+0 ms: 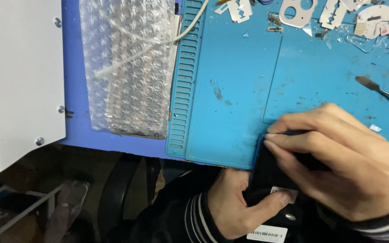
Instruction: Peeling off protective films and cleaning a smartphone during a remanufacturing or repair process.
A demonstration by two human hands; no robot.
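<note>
Black and slab-shaped, the phone-like device with a blue edge (271, 173) stood at the lower right of the frame, its long axis running up and away from me. My left hand (239, 204) gripped its lower end, thumb on a small white barcode label (283, 191). My right hand (347, 166) closed over its top, pinching a thin dark tool (293, 132) at the upper edge. A white rectangular label (267, 234) sat below; bubble wrap (129, 67) lay upper left on the blue surface (235, 90).

place: repair workshop | signs: blue work mat (230, 90) with stains, loose metal parts (299, 11), thin metal tool (381, 91), bubble wrap (129, 67), white cable (190, 27) | bench edge: dark
</note>
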